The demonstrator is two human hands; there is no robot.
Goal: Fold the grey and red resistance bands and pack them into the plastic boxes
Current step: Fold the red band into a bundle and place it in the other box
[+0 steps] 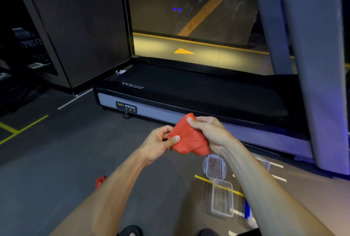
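Note:
A red resistance band [189,139], bunched into a rough folded wad, hangs between both hands above the gym floor. My left hand [158,143] pinches its lower left corner with thumb and fingers. My right hand [210,131] grips its upper right part, the thumb lying across the top. Below on the floor sits an open clear plastic box [222,198], and just beyond it lies a clear lid with clips [215,166]. Another clear box [264,161] shows partly behind my right forearm. A second red piece [100,181] peeks out left of my left forearm. No grey band is visible.
A black treadmill [189,91] with a grey side rail runs across the floor just beyond my hands, its grey upright [320,65] at the right. Yellow and white lines mark the dark floor. A blue object [247,210] lies by the box. My shoes show at the bottom edge.

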